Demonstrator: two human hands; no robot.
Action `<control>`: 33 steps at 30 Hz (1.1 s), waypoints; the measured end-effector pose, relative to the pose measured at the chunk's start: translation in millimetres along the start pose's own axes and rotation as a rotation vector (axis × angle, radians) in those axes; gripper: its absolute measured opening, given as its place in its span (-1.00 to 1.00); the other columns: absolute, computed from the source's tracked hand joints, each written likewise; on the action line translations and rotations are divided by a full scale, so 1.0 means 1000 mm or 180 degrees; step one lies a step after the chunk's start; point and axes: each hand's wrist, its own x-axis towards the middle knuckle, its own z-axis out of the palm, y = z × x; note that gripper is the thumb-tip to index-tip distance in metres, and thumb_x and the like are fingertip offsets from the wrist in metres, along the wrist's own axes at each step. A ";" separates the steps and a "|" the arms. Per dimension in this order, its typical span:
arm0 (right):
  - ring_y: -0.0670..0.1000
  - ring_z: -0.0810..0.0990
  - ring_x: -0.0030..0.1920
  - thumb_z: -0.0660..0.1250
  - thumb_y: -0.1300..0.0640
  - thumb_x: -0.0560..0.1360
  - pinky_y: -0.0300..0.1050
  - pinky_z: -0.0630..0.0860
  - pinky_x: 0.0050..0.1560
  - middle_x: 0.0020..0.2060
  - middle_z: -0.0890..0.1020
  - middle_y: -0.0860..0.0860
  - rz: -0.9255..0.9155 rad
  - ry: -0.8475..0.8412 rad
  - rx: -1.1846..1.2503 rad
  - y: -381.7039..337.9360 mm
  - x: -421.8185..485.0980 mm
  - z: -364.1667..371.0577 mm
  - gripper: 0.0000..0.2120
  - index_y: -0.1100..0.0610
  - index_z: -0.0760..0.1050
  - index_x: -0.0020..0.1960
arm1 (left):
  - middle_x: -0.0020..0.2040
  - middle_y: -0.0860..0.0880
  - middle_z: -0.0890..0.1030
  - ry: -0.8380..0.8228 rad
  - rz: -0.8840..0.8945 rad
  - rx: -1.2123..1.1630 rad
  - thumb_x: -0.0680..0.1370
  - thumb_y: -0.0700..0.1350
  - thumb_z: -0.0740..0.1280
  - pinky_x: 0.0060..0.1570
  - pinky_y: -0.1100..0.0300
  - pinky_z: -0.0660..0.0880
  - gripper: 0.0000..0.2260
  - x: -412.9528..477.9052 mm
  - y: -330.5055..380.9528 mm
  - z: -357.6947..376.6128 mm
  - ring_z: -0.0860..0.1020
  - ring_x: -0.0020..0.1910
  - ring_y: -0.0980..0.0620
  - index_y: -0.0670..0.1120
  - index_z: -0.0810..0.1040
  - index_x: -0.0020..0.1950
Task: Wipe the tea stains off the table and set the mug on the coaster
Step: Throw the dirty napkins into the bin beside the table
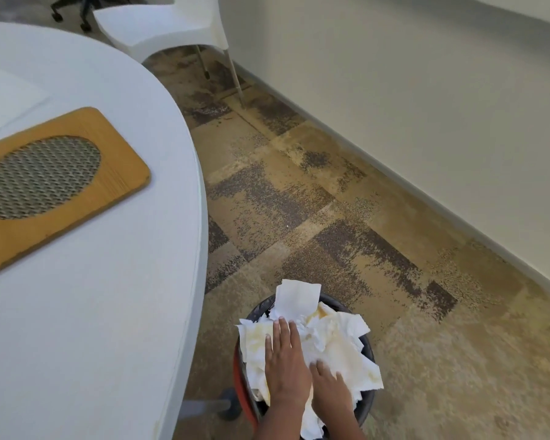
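Hands first: left hand [285, 360] and right hand [331, 389], both flat and open, gripping nothing, press stained paper towels [346, 347] into an overfull bin [367, 404] at 6 o'clock. Judged step: disposal after wiping. Next move calls for turning back to 9 o'clock, locating the mug, which is not in view. Table [108, 312] edge runs close beside the bin. Wooden coaster [61, 192] lies bare at 9 o'clock. Carpet toward 1 o'clock is open; a white chair [165, 27] stands at 12.
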 end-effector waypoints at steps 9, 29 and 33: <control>0.08 0.07 0.51 0.00 0.30 0.55 -0.09 0.15 0.44 0.51 0.08 0.10 -0.0050 0.0931 0.0275 -0.017 -0.124 -0.089 -0.48 0.09 0.04 0.49 | -0.09 -0.07 0.73 0.0097 0.0098 -0.0199 -0.25 -0.06 0.59 -0.23 0.13 0.62 -0.31 -0.026 0.031 -0.129 0.70 -0.09 0.00 -0.11 0.72 -0.12; 0.10 -0.08 0.54 -0.02 0.17 0.61 -0.03 0.04 0.51 0.53 0.02 0.11 -0.0912 0.2423 -0.0243 -0.164 -0.300 -0.276 -0.53 0.10 0.01 0.50 | -0.04 -0.11 0.71 0.1496 0.0027 0.0198 0.10 -0.08 0.51 -0.17 0.13 0.62 -0.53 -0.064 -0.072 -0.402 0.68 -0.04 -0.05 -0.15 0.68 -0.02; 0.10 -0.07 0.54 0.00 0.16 0.61 -0.02 0.04 0.50 0.53 0.03 0.11 -0.1194 0.2375 -0.0307 -0.214 -0.304 -0.281 -0.54 0.11 0.03 0.49 | -0.05 -0.12 0.71 0.1550 -0.0302 0.0324 0.17 -0.12 0.45 -0.18 0.11 0.62 -0.63 -0.074 -0.133 -0.423 0.69 -0.05 -0.08 -0.16 0.68 -0.05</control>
